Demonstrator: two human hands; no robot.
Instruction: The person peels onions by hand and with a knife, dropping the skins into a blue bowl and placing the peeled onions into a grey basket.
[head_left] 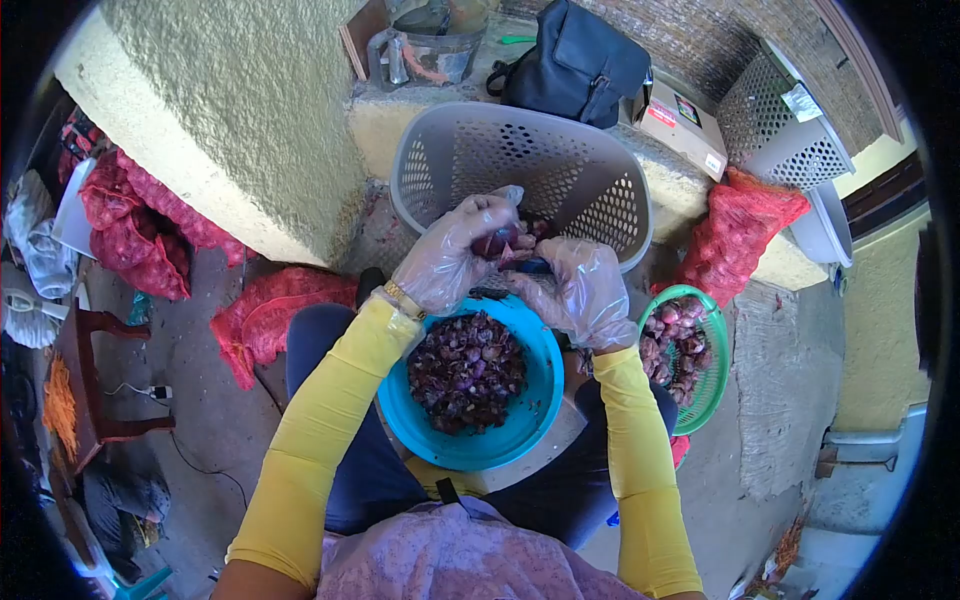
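My left hand [447, 262], in a clear plastic glove, is closed around a red onion [492, 243]. My right hand [580, 287], gloved the same way, grips a small knife [535, 266] with a dark handle, close against the onion; its blade is mostly hidden. Below both hands, a blue basin [545, 385] holds a heap of dark purple onion skins and trimmings [467, 370]. Just beyond them stands a grey perforated basket [420, 165], with some onions partly visible at its bottom behind my fingers.
Right of my knee is a green basket [716, 375] of red onions. Red mesh sacks lie at the right [740, 235], left [140, 220] and near left [275, 315]. A black bag [575, 62], a cardboard box [680, 130] and a bucket [435, 55] sit on the ledge.
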